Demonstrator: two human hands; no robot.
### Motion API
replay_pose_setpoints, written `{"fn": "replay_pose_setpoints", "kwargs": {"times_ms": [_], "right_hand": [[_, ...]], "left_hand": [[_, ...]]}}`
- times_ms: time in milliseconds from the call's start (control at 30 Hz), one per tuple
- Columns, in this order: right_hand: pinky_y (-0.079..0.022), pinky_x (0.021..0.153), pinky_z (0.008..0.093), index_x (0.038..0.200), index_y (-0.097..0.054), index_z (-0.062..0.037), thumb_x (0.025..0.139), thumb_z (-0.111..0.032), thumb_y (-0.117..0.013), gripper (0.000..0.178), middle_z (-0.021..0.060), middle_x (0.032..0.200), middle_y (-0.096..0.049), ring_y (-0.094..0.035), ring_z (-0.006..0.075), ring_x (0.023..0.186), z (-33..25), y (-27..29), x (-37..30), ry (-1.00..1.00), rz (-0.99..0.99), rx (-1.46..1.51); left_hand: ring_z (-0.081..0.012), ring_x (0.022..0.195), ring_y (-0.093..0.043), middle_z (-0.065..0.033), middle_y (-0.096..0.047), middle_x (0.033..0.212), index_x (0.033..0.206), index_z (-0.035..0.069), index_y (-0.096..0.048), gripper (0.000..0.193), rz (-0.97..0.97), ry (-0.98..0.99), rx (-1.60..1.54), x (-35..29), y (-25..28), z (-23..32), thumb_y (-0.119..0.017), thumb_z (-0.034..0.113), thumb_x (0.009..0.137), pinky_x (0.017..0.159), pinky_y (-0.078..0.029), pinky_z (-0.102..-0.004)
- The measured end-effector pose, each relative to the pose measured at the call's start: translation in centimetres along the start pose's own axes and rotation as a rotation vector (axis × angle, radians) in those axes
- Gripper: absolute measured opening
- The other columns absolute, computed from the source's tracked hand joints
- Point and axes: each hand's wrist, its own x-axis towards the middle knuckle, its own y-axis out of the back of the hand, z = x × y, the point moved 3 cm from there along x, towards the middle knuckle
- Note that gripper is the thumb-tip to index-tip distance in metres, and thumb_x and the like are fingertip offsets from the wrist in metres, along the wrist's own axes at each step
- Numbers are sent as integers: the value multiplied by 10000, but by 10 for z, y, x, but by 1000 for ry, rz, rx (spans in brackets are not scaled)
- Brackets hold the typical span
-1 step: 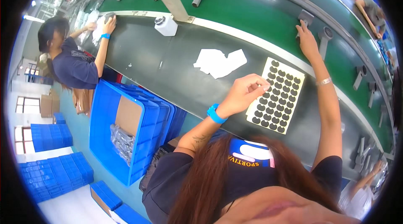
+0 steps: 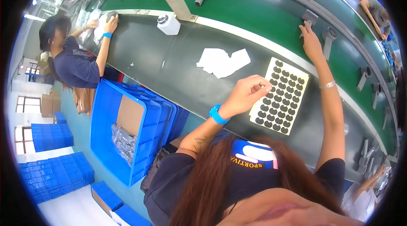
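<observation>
We see both hand poses unchanged since the earlier frame. Our left hand (image 2: 251,92), fingertips pressed together, holding what we cannot tell, is at the left edge of the sticker sheet (image 2: 283,95) on the table (image 2: 178,65); our right hand (image 2: 312,43), grip unclear, touches a grey dryer (image 2: 310,15) near the belt's (image 2: 254,26) far edge.

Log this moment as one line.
left hand: pinched over sheet of round black stickers; right hand: at grey hair dryer; bench: white bottle

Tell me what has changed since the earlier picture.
Nothing has visibly changed. The right hand stays at the grey handheld device, the left hand stays pinched by the sheet of black stickers, and the white bottle stands where it was.
</observation>
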Motion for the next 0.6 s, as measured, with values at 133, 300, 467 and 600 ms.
{"fn": "replay_pose_setpoints", "kwargs": {"times_ms": [133,300,467,600], "right_hand": [[-462,912,432,1161,-547,-25,799,51,-533,370,208,1255,-519,-552,387,1071,-57,42,-36,-57,155,298],[-528,707,322,1010,-617,-13,867,-50,-578,153,150,978,-632,-643,264,807,-100,56,-116,-278,148,652],[-511,671,310,985,-633,-6,832,-17,-605,156,124,912,-624,-635,229,766,-108,52,-139,-402,168,638],[-511,701,325,960,-636,1,827,-37,-615,139,123,886,-614,-635,233,761,-110,51,-122,-413,213,633]], "left_hand": [[-154,854,-619,-88,-631,1025,984,-10,-645,144,85,-15,188,-5,13,-27,-614,15,846,710,-512,-262],[-228,867,-612,-105,-625,1041,980,23,-649,221,70,-122,504,5,10,-29,-711,60,771,715,-512,-296],[-297,1012,-534,-114,-575,1126,1032,38,-621,332,22,-336,673,31,-18,-26,-746,122,735,836,-461,-367],[-335,1058,-509,-139,-554,1155,1038,15,-610,401,-6,-439,746,47,-29,-27,-773,167,705,890,-424,-407]]}}
